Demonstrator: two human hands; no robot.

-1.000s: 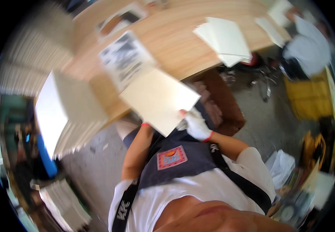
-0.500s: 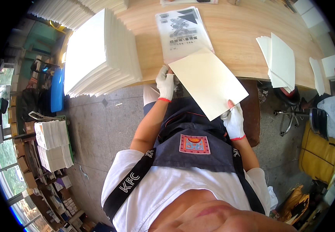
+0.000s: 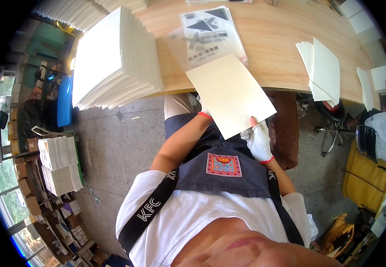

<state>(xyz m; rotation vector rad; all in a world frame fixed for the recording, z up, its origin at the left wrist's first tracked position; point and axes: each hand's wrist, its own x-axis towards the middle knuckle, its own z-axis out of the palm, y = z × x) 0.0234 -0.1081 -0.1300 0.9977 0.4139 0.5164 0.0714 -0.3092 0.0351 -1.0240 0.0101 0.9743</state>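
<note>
The right hand [image 3: 260,143] pinches the card [image 3: 229,91] over the desk's [image 3: 273,49] front edge; the left hand [image 3: 203,107], now mostly behind it, hides its grip.

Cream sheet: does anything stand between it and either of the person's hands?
Nothing visible stands between the right hand and the cream sheet: the hand grips its near edge. The left hand is mostly hidden behind the sheet, so I cannot tell there.
</note>
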